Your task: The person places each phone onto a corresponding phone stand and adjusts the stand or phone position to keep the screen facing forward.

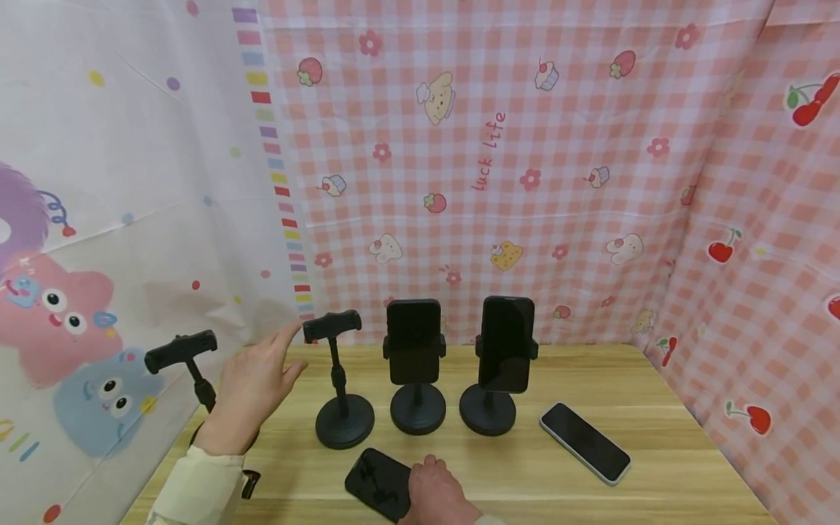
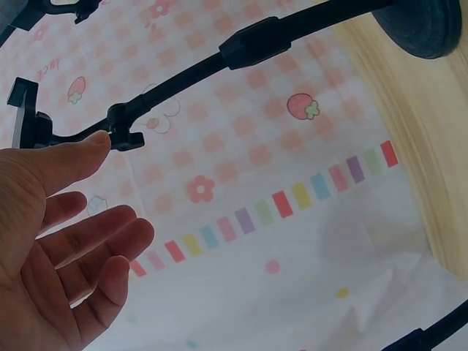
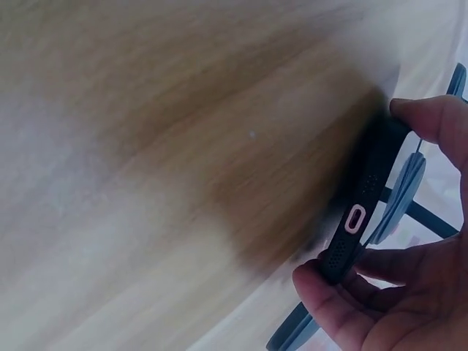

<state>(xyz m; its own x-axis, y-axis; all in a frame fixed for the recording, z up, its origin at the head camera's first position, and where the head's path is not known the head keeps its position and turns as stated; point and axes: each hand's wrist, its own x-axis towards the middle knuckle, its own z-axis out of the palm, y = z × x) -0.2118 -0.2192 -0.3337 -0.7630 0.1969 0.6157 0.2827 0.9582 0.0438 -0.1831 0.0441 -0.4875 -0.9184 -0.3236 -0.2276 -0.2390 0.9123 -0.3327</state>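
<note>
My right hand (image 1: pixel 438 494) grips a black-cased smartphone (image 1: pixel 378 483) by its near end, low over the front of the table. In the right wrist view the thumb and fingers pinch opposite edges of the phone (image 3: pixel 347 234), with its charging port facing the camera. My left hand (image 1: pixel 259 383) is raised beside a black phone stand (image 1: pixel 338 375) whose clamp holds nothing. Its fingertips are close to the clamp's left end; whether they touch it I cannot tell. The left wrist view shows the fingers (image 2: pixel 102 241) loosely bent, holding nothing.
Two more stands carry upright phones, one in the middle (image 1: pixel 414 343) and one to its right (image 1: pixel 507 344). Another phone (image 1: pixel 585 442) lies face up at the right on the wooden table (image 1: pixel 545 488). A bare-clamped stand (image 1: pixel 181 351) is partly behind my left arm. Patterned cloth (image 1: pixel 499 233) hangs behind.
</note>
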